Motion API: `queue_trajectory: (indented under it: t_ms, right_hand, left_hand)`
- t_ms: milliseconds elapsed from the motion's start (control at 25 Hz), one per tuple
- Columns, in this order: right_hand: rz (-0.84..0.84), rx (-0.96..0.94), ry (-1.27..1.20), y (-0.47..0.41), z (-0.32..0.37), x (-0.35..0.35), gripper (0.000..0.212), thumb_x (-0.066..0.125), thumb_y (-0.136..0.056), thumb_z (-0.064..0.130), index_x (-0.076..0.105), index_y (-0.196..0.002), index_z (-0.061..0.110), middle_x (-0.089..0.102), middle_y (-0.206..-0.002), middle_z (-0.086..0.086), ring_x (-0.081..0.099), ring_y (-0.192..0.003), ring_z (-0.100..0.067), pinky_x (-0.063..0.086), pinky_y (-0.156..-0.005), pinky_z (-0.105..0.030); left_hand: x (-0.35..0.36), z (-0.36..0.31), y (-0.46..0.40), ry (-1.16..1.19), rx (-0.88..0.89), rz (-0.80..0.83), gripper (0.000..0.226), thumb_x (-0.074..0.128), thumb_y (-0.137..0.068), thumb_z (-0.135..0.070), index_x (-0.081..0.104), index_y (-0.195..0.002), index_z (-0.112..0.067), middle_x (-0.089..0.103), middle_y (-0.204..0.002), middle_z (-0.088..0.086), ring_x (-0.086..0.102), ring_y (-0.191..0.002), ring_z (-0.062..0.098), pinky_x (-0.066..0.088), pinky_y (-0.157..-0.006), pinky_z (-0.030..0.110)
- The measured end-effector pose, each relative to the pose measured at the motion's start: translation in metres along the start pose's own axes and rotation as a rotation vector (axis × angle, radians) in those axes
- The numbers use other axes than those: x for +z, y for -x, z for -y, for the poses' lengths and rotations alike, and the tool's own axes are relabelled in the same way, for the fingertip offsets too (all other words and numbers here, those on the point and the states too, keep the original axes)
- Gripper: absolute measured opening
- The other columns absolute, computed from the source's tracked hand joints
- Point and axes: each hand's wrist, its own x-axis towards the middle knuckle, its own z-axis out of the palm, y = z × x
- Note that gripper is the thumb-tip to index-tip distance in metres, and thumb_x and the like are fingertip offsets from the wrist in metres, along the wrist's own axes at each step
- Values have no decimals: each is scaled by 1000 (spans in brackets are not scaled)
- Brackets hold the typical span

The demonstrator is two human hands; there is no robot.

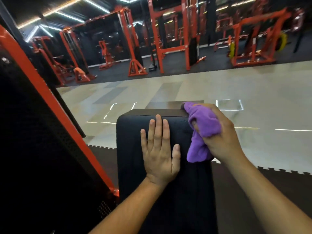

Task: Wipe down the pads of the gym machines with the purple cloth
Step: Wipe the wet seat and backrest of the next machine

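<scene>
Two bare hands are working on a black, rectangular, vinyl-covered pad [135,149] of a gym machine, seen from above. The left hand [159,149] is lying flat on the pad's top face, palm down, fingers straight and slightly spread, pointing away from the person. The right hand [221,132] is gripping a bunched purple fleece cloth [202,125], fingers curled round it, and is pressing it against the pad's far right corner and right edge. One fold of the cloth is poking up past the pad's far edge, while a loose tail is hanging down beside the right edge, just below the hand. Both hands are near each other without touching.

An orange steel frame post [38,92] is slanting up on the left, beside a dark perforated panel [25,141]. Dark interlocking rubber mats [270,183] are lying under the machine, meeting a pale glossy tiled floor [219,85] that is reflecting strips of ceiling light. Beyond it, several orange-framed gym machines [168,39] are standing on dark flooring, blurred.
</scene>
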Motion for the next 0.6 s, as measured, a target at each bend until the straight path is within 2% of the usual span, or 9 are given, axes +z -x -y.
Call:
queue_trajectory:
  t_ms: [120, 200, 320, 440, 520, 600]
  right_hand:
    - [29, 57, 28, 2, 15, -8, 46, 65, -86, -7, 66, -123, 21, 69, -117, 11, 68, -99, -16, 53, -87, -31]
    - [170, 66, 171, -8, 31, -23, 39, 65, -90, 1, 67, -121, 23, 69, -120, 11, 67, -106, -13, 52, -92, -33]
    - [428, 39, 446, -40, 54, -30, 44, 58, -95, -7, 68, -124, 25, 68, -126, 7, 63, -119, -17, 49, -103, -44]
    - [691, -15, 658, -82, 71, 14, 42, 57, -88, 4, 68, -124, 24, 69, -124, 6, 63, -119, -15, 47, -104, -43]
    - [800, -64, 764, -107, 78, 66, 41, 53, -78, 18, 67, -116, 21, 70, -113, 6, 63, -107, -16, 48, -96, -38]
    - [850, -113, 829, -121, 81, 118, 42, 52, -73, 20, 63, -114, 21, 68, -107, 2, 61, -100, -20, 49, -91, -39]
  left_hand:
    - [-7, 16, 12, 43, 69, 68, 69, 36, -105, -41, 18, -162, -7, 15, -171, 14, 14, -159, 27, 8, -129, 51]
    - [-10, 42, 38, -6, 155, 106, 69, 32, -108, -46, 16, -164, -10, 12, -173, 10, 14, -159, 25, 7, -130, 49]
    - [-4, 64, 69, -66, 226, 71, 72, 34, -106, -48, 16, -165, -11, 12, -173, 8, 16, -159, 24, 10, -129, 50]
    - [1, 60, 74, -33, 205, 35, 72, 38, -104, -46, 21, -164, -9, 17, -172, 9, 20, -158, 25, 15, -128, 51]
    - [3, 58, 75, -15, 208, 20, 71, 39, -104, -46, 23, -163, -9, 18, -172, 9, 22, -158, 25, 16, -128, 50]
    - [4, 62, 76, -7, 204, 14, 71, 38, -104, -46, 23, -163, -9, 16, -172, 9, 20, -158, 24, 14, -129, 49]
